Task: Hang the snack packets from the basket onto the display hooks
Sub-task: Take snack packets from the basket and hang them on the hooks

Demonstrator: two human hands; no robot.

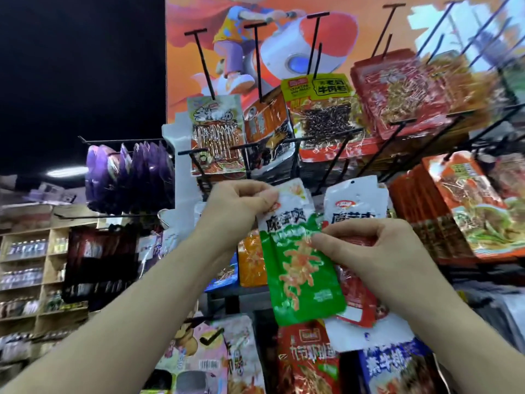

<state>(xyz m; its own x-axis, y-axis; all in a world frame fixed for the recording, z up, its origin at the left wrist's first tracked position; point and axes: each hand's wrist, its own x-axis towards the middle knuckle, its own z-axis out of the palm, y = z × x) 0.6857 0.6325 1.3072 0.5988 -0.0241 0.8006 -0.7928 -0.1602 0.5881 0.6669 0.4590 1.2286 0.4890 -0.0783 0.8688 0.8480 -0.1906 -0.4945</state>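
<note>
Green-and-white snack packet (301, 280) held up
Left hand (238, 206) pinches its top edge; right hand (377, 251) grips red-and-white packets (358, 305) just behind it.

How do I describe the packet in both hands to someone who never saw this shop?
Below the orange cartoon poster, under the hanging snacks, two hands meet. The left hand and right hand pinch one packet. It alone is bright green below its white top; the hanging packet beside it is mostly white.
</note>
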